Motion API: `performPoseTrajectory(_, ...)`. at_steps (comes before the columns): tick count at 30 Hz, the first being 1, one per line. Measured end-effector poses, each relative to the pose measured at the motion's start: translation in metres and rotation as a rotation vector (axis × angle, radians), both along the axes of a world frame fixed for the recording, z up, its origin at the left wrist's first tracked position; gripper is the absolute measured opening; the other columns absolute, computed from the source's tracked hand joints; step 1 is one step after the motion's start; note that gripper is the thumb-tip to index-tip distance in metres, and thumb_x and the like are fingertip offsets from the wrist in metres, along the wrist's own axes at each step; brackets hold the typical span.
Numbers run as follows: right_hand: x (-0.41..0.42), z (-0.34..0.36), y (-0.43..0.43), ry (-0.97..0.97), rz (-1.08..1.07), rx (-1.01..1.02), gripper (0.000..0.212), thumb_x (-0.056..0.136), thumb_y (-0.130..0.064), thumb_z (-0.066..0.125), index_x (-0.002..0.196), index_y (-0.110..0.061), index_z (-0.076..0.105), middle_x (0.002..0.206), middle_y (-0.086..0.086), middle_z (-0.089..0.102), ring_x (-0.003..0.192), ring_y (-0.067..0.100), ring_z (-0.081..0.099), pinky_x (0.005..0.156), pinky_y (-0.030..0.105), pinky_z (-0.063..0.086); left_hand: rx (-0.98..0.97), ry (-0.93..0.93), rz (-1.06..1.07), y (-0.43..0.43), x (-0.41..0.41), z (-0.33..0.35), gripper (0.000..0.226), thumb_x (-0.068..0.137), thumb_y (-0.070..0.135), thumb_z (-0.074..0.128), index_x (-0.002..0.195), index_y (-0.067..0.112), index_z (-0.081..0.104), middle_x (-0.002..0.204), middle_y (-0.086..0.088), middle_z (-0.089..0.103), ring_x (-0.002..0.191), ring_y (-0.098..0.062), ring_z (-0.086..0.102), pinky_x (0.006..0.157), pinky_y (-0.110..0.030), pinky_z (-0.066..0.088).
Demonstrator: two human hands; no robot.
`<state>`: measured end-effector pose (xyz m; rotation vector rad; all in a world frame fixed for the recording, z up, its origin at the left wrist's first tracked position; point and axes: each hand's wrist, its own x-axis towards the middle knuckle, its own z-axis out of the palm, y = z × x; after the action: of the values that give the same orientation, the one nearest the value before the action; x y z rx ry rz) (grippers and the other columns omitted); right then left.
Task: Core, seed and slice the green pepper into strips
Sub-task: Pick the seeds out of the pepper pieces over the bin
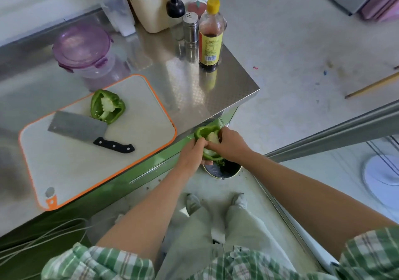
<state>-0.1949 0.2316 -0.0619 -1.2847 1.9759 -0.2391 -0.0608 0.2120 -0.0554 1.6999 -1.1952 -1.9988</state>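
Note:
One green pepper half (pixel 107 106) lies cut side up on the white, orange-rimmed cutting board (pixel 133 141), its pale core and seeds showing. A cleaver (pixel 83 127) with a black handle rests on the board just in front of it. Off the counter's front edge, my left hand (pixel 192 153) grips the other pepper half (pixel 205 133) from below. My right hand (pixel 230 144) pinches its white core (pixel 212 137). Both hands hold this half above a small bin (pixel 224 170) on the floor, lined with a dark bag.
A purple-lidded container (pixel 83 49) stands behind the board. A sauce bottle (pixel 211 35), a metal shaker (pixel 190 29) and a cream basket (pixel 159 5) stand at the counter's back right. Cables (pixel 43 238) hang at lower left. My feet (pixel 216 202) stand beside the bin.

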Motion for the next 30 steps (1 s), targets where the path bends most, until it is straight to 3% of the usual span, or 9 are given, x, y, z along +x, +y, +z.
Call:
performPoseTrajectory(4, -0.013, -0.004, 0.003, -0.016, 0.011, 0.034, 0.056, 0.081, -0.060, 0.063, 0.095, -0.008, 0.049, 0.085, 0.001, 0.055, 0.075, 0.018, 0.052, 0.062, 0.030, 0.041, -0.096, -0.041, -0.045, 0.007, -0.012, -0.010, 0.037, 0.084, 0.028, 0.045, 0.096, -0.001, 0.066, 0.095, -0.021, 0.068, 0.065, -0.026, 0.069, 0.056, -0.031, 0.057)
performPoseTrajectory(8, -0.028, -0.014, 0.002, -0.004, 0.072, 0.145, 0.055, 0.082, -0.058, 0.064, 0.096, -0.007, 0.049, 0.090, 0.006, 0.058, 0.082, 0.022, 0.056, 0.069, 0.032, 0.045, -0.119, -0.112, -0.101, 0.013, -0.025, -0.025, 0.040, 0.079, 0.036, 0.041, 0.090, 0.005, 0.065, 0.086, -0.011, 0.070, 0.060, -0.026, 0.071, 0.070, -0.047, 0.060)
performPoseTrajectory(11, -0.040, -0.030, 0.003, -0.005, 0.092, 0.207, 0.052, 0.082, -0.055, 0.065, 0.095, -0.007, 0.049, 0.086, 0.006, 0.056, 0.080, 0.023, 0.056, 0.064, 0.030, 0.042, -0.141, -0.107, -0.109, 0.021, -0.038, -0.039, 0.033, 0.083, 0.032, 0.042, 0.089, 0.007, 0.063, 0.086, -0.010, 0.069, 0.059, -0.026, 0.070, 0.068, -0.049, 0.059)
performPoseTrajectory(17, -0.058, -0.069, 0.012, -0.042, 0.058, 0.227, 0.060, 0.080, -0.056, 0.064, 0.105, -0.005, 0.048, 0.088, 0.003, 0.059, 0.080, 0.020, 0.057, 0.063, 0.029, 0.043, -0.145, -0.171, -0.170, 0.031, -0.056, -0.070, 0.031, 0.089, 0.028, 0.040, 0.091, 0.005, 0.061, 0.084, -0.013, 0.069, 0.057, -0.024, 0.070, 0.057, -0.029, 0.050)
performPoseTrajectory(21, -0.064, -0.092, 0.018, -0.104, 0.026, 0.204, 0.051, 0.077, -0.052, 0.066, 0.099, -0.007, 0.055, 0.084, 0.002, 0.062, 0.077, 0.018, 0.059, 0.069, 0.033, 0.053, -0.118, -0.183, -0.166, 0.026, -0.057, -0.090, 0.040, 0.084, 0.032, 0.040, 0.092, -0.001, 0.061, 0.078, -0.013, 0.067, 0.059, -0.028, 0.070, 0.065, -0.040, 0.056)
performPoseTrajectory(24, -0.067, -0.105, 0.025, -0.141, -0.031, 0.195, 0.039, 0.080, -0.040, 0.067, 0.098, -0.008, 0.053, 0.079, -0.001, 0.057, 0.070, 0.012, 0.055, 0.054, 0.024, 0.042, -0.095, -0.172, -0.164, 0.024, -0.056, -0.104, 0.041, 0.077, 0.034, 0.042, 0.088, 0.001, 0.063, 0.076, -0.016, 0.067, 0.063, -0.033, 0.069, 0.068, -0.054, 0.058)
performPoseTrajectory(27, -0.068, -0.116, 0.030, -0.143, -0.071, 0.152, 0.039, 0.081, -0.043, 0.068, 0.094, -0.010, 0.050, 0.076, -0.004, 0.052, 0.068, 0.010, 0.050, 0.053, 0.024, 0.036, -0.083, -0.189, -0.159, 0.023, -0.058, -0.114, 0.029, 0.076, 0.033, 0.043, 0.082, 0.012, 0.062, 0.074, -0.006, 0.065, 0.065, -0.032, 0.069, 0.070, -0.055, 0.058)
performPoseTrajectory(30, -0.067, -0.125, 0.030, -0.099, -0.111, 0.112, 0.051, 0.079, -0.049, 0.069, 0.102, -0.007, 0.051, 0.088, 0.001, 0.056, 0.079, 0.017, 0.054, 0.065, 0.030, 0.044, -0.116, -0.206, -0.200, 0.023, -0.062, -0.122, 0.027, 0.079, 0.033, 0.042, 0.085, 0.015, 0.062, 0.080, -0.006, 0.067, 0.067, -0.026, 0.069, 0.069, -0.052, 0.058)
